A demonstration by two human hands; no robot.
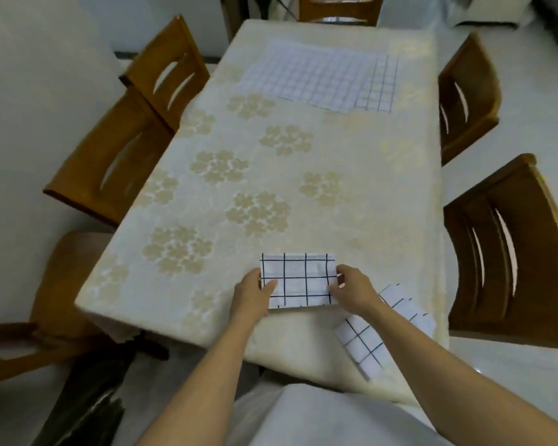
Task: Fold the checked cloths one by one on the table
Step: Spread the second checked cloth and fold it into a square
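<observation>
A folded white cloth with dark checks [298,280] lies near the front edge of the table [271,162]. My left hand [253,292] pinches its left edge, thumb on top. My right hand [351,289] pinches its right edge the same way. A stack of folded checked cloths [380,333] lies at the front right, partly under my right forearm. At the far end of the table, unfolded checked cloths [322,78] lie spread flat and overlapping.
The table carries a cream cloth with a beige flower print. Wooden chairs stand on the left [132,130], on the right [509,252] and at the far end [339,9]. Another chair [20,346] sits at the near left.
</observation>
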